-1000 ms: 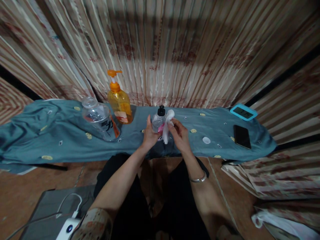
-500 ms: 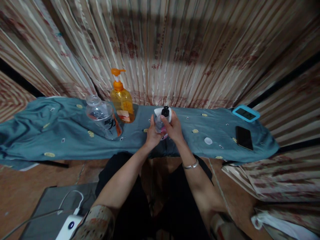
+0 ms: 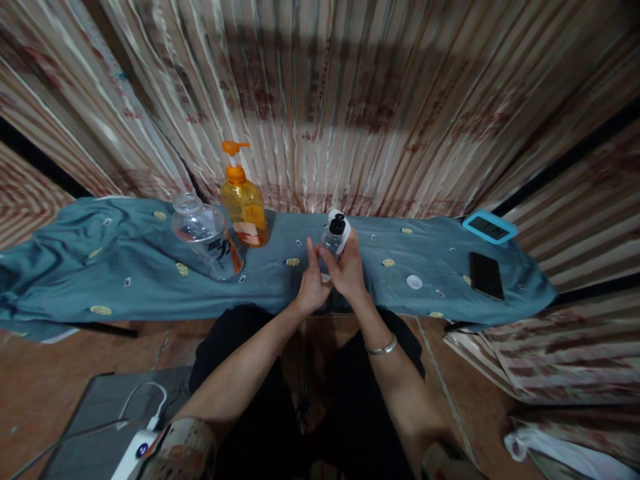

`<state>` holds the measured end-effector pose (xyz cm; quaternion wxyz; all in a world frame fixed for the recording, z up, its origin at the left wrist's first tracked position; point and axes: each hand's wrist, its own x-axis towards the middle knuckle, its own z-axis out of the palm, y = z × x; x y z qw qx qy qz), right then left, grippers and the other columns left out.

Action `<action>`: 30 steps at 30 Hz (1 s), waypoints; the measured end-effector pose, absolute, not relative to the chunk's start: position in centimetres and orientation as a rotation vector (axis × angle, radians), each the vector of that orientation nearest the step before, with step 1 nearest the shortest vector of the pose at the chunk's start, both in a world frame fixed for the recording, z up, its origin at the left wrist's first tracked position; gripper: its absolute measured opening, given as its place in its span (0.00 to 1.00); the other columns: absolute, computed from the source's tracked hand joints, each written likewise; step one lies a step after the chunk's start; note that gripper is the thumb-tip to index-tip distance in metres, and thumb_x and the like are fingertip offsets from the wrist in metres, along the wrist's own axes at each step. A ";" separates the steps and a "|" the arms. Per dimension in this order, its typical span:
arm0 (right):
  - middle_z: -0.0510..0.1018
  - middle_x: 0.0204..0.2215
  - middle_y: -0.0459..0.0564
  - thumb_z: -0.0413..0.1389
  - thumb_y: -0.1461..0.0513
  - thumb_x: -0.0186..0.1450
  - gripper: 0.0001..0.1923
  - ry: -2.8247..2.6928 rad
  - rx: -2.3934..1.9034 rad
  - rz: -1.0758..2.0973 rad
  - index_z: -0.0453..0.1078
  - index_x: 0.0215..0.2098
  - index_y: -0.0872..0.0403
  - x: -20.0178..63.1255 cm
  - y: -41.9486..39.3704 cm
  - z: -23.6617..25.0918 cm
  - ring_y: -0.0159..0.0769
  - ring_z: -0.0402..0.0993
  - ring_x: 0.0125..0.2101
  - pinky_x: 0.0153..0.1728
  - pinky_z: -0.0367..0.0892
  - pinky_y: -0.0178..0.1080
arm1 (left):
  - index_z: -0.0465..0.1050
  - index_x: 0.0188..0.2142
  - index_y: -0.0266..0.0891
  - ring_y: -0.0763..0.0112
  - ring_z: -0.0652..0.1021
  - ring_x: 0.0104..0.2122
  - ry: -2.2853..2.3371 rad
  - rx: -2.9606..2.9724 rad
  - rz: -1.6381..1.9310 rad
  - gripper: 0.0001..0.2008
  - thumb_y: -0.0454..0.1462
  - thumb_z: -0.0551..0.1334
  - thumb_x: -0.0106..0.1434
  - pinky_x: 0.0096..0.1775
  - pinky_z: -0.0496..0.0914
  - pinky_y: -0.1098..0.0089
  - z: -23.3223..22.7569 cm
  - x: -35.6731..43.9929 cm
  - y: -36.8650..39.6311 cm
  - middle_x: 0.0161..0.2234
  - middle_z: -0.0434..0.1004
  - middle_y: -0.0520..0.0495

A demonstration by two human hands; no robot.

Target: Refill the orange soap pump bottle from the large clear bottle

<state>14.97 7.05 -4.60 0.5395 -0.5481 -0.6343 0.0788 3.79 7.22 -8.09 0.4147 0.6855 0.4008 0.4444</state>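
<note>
A small clear bottle with a black cap [image 3: 337,225] is in my right hand [image 3: 349,270], tilted to the right above the cloth. White tissue or cloth [image 3: 347,235] is pressed against the bottle's far right side by the same hand. My left hand [image 3: 313,288] is close on the left, its index finger stretched upward beside the bottle. Its other fingers are partly hidden, and whether they touch the bottle's base is unclear. A small white patch shows between the two hands. The bottle's lower part is covered by my right thumb.
On the teal cloth [image 3: 150,283] stand an orange pump bottle [image 3: 245,210] and a clear plastic bottle [image 3: 207,240], both left. A white round cap-like disc [image 3: 414,282], a phone [image 3: 486,275] and a blue-framed clock [image 3: 490,227] lie right. A curtain [image 3: 320,100] hangs behind.
The small bottle has shifted slightly right and tilted that way in my right hand. My left hand has dropped a little and loosened from around the bottle's side.
</note>
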 end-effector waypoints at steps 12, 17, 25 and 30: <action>0.74 0.57 0.57 0.62 0.50 0.65 0.33 -1.569 -1.141 0.516 0.62 0.63 0.53 18.3 6.9 -2.7 0.47 0.72 0.57 0.60 0.66 0.55 | 0.37 0.74 0.41 0.47 0.50 0.74 0.866 1.804 1.210 0.65 0.35 0.74 0.43 0.72 0.51 0.51 -3.8 3.2 11.9 0.75 0.41 0.35; 0.75 0.54 0.56 0.63 0.48 0.64 0.32 -1.572 -1.117 0.579 0.65 0.62 0.53 18.8 7.2 -2.9 0.46 0.74 0.54 0.57 0.68 0.56 | 0.55 0.68 0.36 0.48 0.66 0.68 0.892 1.907 1.070 0.50 0.33 0.72 0.46 0.68 0.60 0.51 -3.9 3.6 12.0 0.68 0.63 0.34; 0.76 0.54 0.56 0.62 0.47 0.65 0.32 -1.551 -1.098 0.612 0.66 0.61 0.53 19.0 7.4 -3.0 0.45 0.75 0.52 0.55 0.70 0.55 | 0.55 0.68 0.38 0.47 0.66 0.67 0.975 1.606 1.062 0.57 0.35 0.78 0.41 0.65 0.62 0.48 -6.0 2.8 11.1 0.68 0.63 0.32; 0.77 0.52 0.55 0.60 0.47 0.66 0.30 -1.553 -1.147 0.551 0.65 0.61 0.54 18.7 7.4 -2.9 0.43 0.76 0.50 0.53 0.72 0.54 | 0.69 0.58 0.38 0.55 0.76 0.57 0.802 1.446 0.945 0.40 0.32 0.74 0.43 0.61 0.68 0.55 -6.6 4.1 12.2 0.56 0.78 0.43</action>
